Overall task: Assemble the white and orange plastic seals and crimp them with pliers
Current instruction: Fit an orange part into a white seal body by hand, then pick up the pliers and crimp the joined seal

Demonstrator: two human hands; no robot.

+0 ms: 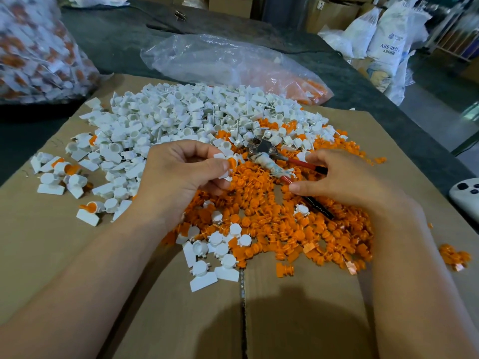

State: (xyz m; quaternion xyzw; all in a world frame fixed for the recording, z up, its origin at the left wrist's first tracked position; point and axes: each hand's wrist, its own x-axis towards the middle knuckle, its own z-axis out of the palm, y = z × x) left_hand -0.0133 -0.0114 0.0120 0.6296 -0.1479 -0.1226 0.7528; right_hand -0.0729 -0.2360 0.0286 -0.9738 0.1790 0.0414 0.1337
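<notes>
Left on cardboard: few done seals, then white pile. Left hand pinches one seal between thumb and fingertips, white body with orange insert, held above the orange pile. Pliers lie just right of it, head on the pile. Right hand wraps thumb and forefinger round the handles. Step looks like pre-crimp: seat insert fully, bring jaws square over seal, keep fingertips clear, squeeze once firmly.
</notes>
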